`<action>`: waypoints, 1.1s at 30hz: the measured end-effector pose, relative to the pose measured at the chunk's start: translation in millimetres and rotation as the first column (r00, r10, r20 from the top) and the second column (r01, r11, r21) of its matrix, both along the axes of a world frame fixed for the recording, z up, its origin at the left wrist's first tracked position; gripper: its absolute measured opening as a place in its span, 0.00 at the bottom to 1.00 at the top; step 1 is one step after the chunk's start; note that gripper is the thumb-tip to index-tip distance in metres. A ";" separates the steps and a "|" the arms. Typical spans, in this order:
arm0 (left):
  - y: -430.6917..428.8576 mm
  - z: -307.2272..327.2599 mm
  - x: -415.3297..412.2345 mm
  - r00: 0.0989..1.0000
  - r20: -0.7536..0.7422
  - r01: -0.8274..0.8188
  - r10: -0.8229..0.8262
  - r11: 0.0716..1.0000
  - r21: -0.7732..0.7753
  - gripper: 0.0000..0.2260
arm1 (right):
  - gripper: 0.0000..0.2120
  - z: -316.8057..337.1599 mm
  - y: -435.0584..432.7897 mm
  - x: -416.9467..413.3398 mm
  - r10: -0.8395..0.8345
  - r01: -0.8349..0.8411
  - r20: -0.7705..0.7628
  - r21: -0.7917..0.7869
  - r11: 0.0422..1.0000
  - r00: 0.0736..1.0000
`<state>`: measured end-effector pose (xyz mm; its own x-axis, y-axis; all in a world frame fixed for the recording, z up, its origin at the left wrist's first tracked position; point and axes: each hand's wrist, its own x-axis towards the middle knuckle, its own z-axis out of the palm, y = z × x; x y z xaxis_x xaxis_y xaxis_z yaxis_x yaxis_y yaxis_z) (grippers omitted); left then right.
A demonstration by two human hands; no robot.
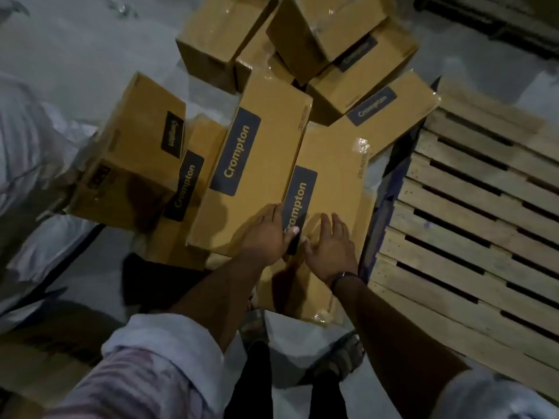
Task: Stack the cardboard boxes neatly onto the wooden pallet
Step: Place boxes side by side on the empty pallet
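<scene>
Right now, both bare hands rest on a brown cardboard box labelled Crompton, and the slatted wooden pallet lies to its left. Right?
No: the head view shows the slatted wooden pallet right of the brown cardboard box. Left hand and right hand do rest on it.

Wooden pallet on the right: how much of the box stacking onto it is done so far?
Nothing looks done yet: no box sits on the visible slats of the pale wooden pallet. In hand: the left hand and right hand lie on the nearest long brown cardboard box with a dark blue label. Still to do: that box and the jumbled heap of similar brown boxes beside the pallet.
</scene>
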<state>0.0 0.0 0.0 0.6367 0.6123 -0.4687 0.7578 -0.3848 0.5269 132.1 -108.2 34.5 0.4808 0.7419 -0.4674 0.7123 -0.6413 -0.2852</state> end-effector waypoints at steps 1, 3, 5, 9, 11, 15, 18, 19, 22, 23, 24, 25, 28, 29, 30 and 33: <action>-0.6 -8.0 5.1 0.999 0.007 -0.048 0.049 0.997 -0.052 0.37 | 0.35 -9.9 2.7 2.0 -0.016 0.016 -0.014 0.005 1.000 1.000; -2.4 -25.7 12.5 0.991 0.004 -0.136 0.137 0.986 -0.099 0.37 | 0.35 -27.2 7.2 5.6 -0.039 0.039 -0.031 0.000 0.999 0.999; -6.6 -42.8 17.5 0.974 0.048 -0.217 0.223 0.971 -0.104 0.39 | 0.35 -40.6 10.7 6.0 -0.041 0.041 -0.056 0.005 0.999 0.998; -23.5 -58.6 30.0 0.923 0.103 -0.369 0.370 0.929 -0.033 0.46 | 0.33 -55.0 7.6 5.9 -0.060 0.067 -0.111 0.060 0.996 0.992; -30.2 -54.1 39.5 0.906 0.128 -0.403 0.404 0.915 -0.031 0.47 | 0.33 -57.0 4.2 8.8 -0.077 0.085 -0.119 0.064 0.994 0.990; -48.8 -34.2 60.5 0.899 0.252 -0.339 0.358 0.933 -0.119 0.32 | 0.34 -53.5 -11.2 22.2 -0.185 0.188 -0.049 0.070 0.980 0.982; -65.6 -24.1 80.1 0.919 0.330 -0.178 0.218 0.973 -0.148 0.25 | 0.33 -51.3 -26.7 40.6 -0.260 0.261 -0.025 0.069 0.963 0.965; -71.7 -24.1 87.9 0.925 0.336 -0.130 0.174 0.980 -0.151 0.24 | 0.33 -51.6 -33.0 48.1 -0.282 0.283 -0.028 0.063 0.957 0.959; -91.4 -29.1 108.2 0.943 0.324 -0.029 0.077 0.988 -0.149 0.26 | 0.34 -57.9 -54.9 70.2 -0.339 0.341 -0.053 0.052 0.939 0.939; -97.2 -31.9 112.6 0.948 0.311 -0.021 0.063 0.990 -0.136 0.26 | 0.36 -60.9 -62.6 76.9 -0.348 0.351 -0.058 0.057 0.935 0.936; -102.6 -36.2 115.2 0.953 0.298 -0.027 0.063 0.992 -0.123 0.26 | 0.38 -64.3 -70.3 83.1 -0.354 0.357 -0.060 0.063 0.932 0.933; -106.9 -41.2 115.9 0.956 0.286 -0.041 0.071 0.993 -0.110 0.25 | 0.40 -67.9 -77.9 88.7 -0.360 0.364 -0.062 0.062 0.929 0.931; -111.6 -61.3 109.8 0.967 0.237 -0.083 0.089 0.996 -0.033 0.22 | 0.45 -81.1 -97.6 103.8 -0.387 0.390 -0.051 0.048 0.920 0.921; -110.4 -69.0 105.4 0.975 0.206 -0.086 0.083 0.996 0.009 0.22 | 0.46 -86.0 -103.1 108.7 -0.398 0.400 -0.049 0.046 0.915 0.916; -108.8 -77.4 100.5 0.981 0.179 -0.081 0.071 0.995 0.052 0.22 | 0.48 -91.4 -108.4 114.0 -0.409 0.412 -0.053 0.048 0.910 0.911; -105.9 -98.7 88.1 0.994 0.075 -0.084 0.078 0.993 0.078 0.26 | 0.51 -105.9 -121.6 131.0 -0.414 0.418 -0.070 0.068 0.906 0.908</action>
<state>88.1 -105.9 -98.7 0.6137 0.6972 -0.3705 0.7496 -0.3672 0.5507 263.1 -229.8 -71.4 0.7301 0.5156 -0.4484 0.3681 -0.8497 -0.3776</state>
